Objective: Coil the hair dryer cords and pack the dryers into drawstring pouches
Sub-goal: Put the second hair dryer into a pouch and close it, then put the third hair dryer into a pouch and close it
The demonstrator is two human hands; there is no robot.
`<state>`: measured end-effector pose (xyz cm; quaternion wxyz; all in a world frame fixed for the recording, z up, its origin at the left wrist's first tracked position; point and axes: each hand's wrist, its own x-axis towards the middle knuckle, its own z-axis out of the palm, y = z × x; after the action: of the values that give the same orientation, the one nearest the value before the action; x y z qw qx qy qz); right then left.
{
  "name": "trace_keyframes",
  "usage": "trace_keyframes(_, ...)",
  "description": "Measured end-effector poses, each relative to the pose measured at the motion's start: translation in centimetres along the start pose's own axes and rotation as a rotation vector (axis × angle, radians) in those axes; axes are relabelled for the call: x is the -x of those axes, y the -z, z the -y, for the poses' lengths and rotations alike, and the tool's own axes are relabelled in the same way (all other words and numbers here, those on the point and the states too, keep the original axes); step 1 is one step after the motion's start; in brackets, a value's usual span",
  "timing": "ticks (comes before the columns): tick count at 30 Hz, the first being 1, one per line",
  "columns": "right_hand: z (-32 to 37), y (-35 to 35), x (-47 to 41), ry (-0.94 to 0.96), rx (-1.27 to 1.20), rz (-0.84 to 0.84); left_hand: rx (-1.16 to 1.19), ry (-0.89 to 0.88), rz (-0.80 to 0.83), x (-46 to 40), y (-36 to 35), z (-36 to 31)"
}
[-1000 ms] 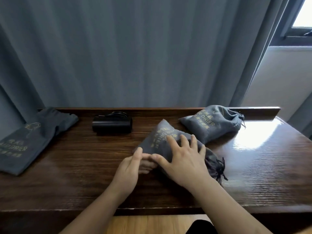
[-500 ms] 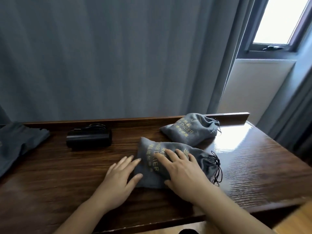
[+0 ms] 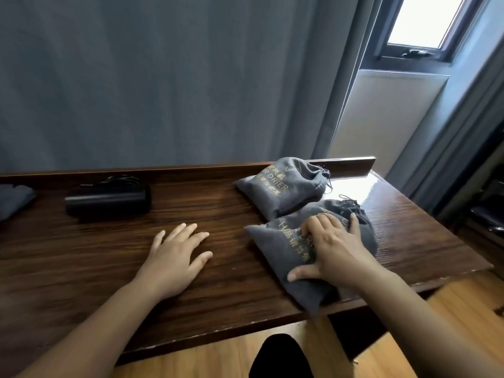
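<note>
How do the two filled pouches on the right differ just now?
The near pouch lies at the table's front edge under the right hand; the far pouch sits untouched by the back rail. The near one's cinched mouth points away from the camera, the far one's rightward. Both are grey, gold-lettered, drawn shut.

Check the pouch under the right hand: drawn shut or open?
Drawn shut. The near pouch has its mouth gathered into a pucker with the drawstring trailing from it, and it bulges full under the right hand.
</note>
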<state>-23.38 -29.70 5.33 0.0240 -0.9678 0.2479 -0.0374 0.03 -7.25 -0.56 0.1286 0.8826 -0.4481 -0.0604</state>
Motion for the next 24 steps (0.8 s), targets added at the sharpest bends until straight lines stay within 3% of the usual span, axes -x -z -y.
trace_keyframes(5,-2.2,-1.6,-1.8,-0.040,0.051,-0.169,0.009,0.005,-0.025,0.1,-0.3,0.0)
trace_keyframes(11,-5.3,-2.0,-4.0,-0.078,-0.006,-0.201,0.021,-0.002,-0.039,0.1,-0.6,0.2)
trace_keyframes(15,-7.0,-1.7,-5.3,-0.160,-0.020,-0.186,0.014,0.003,-0.044,0.1,-0.7,0.2)
trace_keyframes(20,-7.1,-0.1,-6.8,-0.250,0.010,-0.045,0.069,0.012,-0.042,0.5,0.0,-0.1)
trace_keyframes(21,-6.2,0.0,-6.8,-0.220,0.008,-0.082,0.105,0.014,-0.051,0.5,0.3,0.0)
trace_keyframes(24,-2.1,-1.2,-6.6,0.037,-0.076,-0.396,0.221,0.046,-0.108,0.5,1.4,0.9)
